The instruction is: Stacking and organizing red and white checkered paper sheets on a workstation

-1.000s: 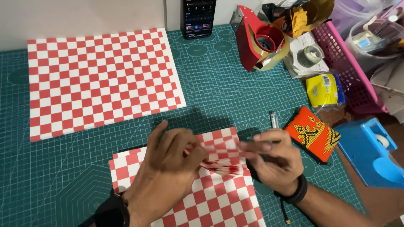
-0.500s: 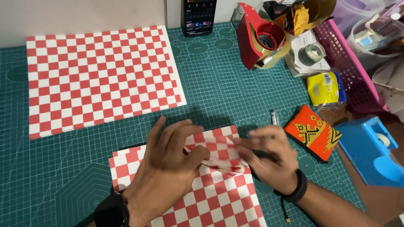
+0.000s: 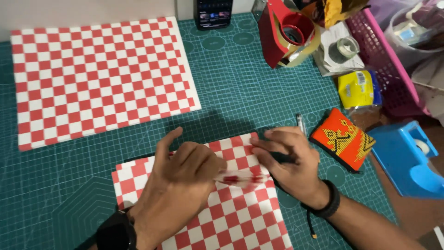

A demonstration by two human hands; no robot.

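Right now you are working a fold into the red-and-white checkered sheet of paper point(image 3: 231, 208) lying at the lower centre of the frame on the green gridded cutting mat point(image 3: 259, 92) that covers the bench. Your left hand point(image 3: 180, 178) is curling over the sheet, fingers bent and pinching a raised, blurred ridge of the paper near the middle. Your right hand point(image 3: 289, 162) is lying flatter, fingers spread and pressing down on the sheet's upper right corner; whether it is also gripping anything beneath, I cannot tell.

To do this well, I would suggest you keep that right hand pinning the corner firmly while the left is drawing the ridge along, so the squares are lining up edge to edge. Using the mat's grid lines as a guide is probably helping keep the crease straight.

A second, larger red-and-white checkered sheet point(image 3: 99, 78) is lying flat at the upper left, well apart. An orange patterned pouch point(image 3: 342, 139) is sitting just beside your right hand, so watch your elbow room.
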